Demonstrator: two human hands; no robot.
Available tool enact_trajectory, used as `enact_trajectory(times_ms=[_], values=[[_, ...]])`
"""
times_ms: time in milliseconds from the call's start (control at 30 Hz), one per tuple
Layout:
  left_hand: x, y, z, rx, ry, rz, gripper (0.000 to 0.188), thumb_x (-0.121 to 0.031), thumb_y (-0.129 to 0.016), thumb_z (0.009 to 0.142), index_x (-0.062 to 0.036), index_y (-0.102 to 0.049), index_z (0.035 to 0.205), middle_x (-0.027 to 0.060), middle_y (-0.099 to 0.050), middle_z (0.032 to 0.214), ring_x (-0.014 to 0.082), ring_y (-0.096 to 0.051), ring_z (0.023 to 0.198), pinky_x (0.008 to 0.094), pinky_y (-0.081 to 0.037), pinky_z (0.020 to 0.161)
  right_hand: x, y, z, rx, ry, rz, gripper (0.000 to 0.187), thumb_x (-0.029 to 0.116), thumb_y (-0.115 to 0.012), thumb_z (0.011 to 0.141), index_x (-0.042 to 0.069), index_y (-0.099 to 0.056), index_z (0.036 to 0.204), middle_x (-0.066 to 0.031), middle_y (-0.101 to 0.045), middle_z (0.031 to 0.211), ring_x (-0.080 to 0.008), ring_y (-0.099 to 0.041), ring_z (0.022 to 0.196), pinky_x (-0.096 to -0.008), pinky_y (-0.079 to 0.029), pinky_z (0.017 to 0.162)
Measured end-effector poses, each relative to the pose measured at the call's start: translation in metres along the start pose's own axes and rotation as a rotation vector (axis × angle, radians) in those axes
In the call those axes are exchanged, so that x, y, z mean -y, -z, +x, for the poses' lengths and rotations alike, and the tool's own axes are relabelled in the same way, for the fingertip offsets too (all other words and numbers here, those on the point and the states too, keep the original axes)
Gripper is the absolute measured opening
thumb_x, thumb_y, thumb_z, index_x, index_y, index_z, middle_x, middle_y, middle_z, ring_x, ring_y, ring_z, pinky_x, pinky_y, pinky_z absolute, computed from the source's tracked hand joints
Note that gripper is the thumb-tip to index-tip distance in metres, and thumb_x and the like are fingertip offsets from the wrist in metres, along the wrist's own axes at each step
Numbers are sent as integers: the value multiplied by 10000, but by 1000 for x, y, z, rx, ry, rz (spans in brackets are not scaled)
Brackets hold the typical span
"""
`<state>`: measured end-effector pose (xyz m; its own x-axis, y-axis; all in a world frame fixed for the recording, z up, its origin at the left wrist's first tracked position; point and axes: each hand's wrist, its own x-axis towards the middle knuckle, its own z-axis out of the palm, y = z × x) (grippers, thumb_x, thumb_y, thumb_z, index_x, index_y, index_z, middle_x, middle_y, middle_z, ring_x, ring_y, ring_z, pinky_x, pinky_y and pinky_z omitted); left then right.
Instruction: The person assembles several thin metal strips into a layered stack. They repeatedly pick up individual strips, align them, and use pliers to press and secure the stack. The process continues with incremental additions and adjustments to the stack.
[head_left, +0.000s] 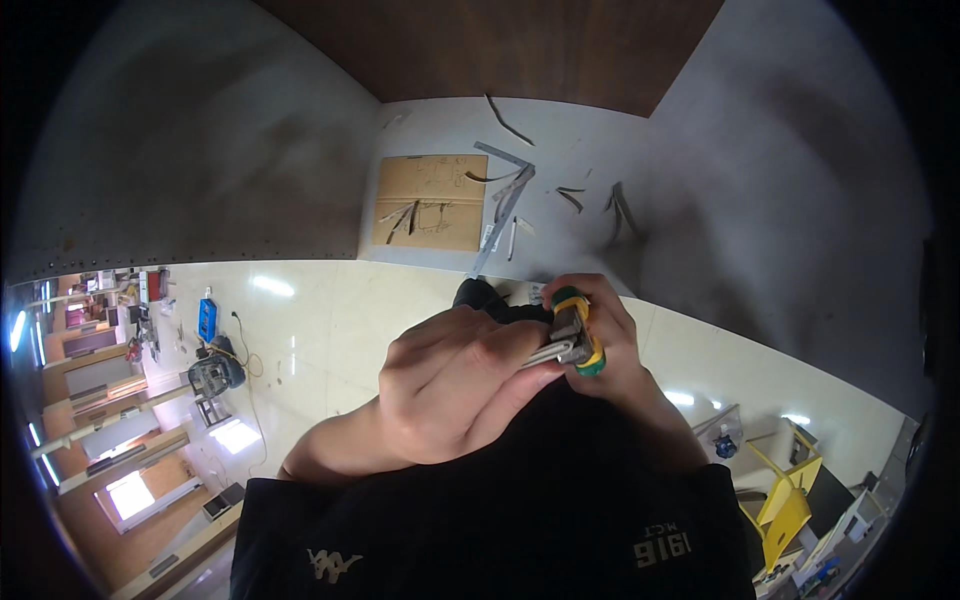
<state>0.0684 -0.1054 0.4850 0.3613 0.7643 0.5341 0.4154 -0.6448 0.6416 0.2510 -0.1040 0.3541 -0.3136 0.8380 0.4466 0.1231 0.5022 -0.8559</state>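
My left hand (pixel 455 375) is closed, its thumb and fingers pinching a thin pale strip (pixel 547 354) in front of my chest. The strip's end meets a small hand tool (pixel 572 330) with a dark metal middle and green and yellow grips. My right hand (pixel 612 330) wraps round this tool from the right side. The two hands are close together, and the fingers partly hide both the strip and the tool. I cannot make out the tool's exact kind.
Beyond my hands is a grey panel surface with a brown cardboard piece (pixel 430 202), a metal folding rule or square (pixel 505 205) and several loose strips (pixel 570 198). Grey walls rise at both sides. A corded machine (pixel 215 372) stands left on the floor; a yellow chair (pixel 785 505) stands right.
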Motion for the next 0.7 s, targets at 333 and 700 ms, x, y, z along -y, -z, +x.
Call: enact_trajectory(times_ms=[333,700], values=[[-5,36,-6,211,-137,174,257,-126,-745,819,46,-596,937,107,-674,794,158,-532,514,278,-409,457,43,51,14,78,3,-416,288,-83,-664,512,0,-541,760,-120,-594,1100,-287,-588,954,-378,-490,783],[5,36,-18,191,-25,-69,274,-147,-777,786,47,-641,924,104,-686,726,173,-627,524,259,-502,469,17,47,5,33,181,-400,260,31,-678,540,10,-468,691,-177,-578,1013,-308,-589,813,-355,-468,669]])
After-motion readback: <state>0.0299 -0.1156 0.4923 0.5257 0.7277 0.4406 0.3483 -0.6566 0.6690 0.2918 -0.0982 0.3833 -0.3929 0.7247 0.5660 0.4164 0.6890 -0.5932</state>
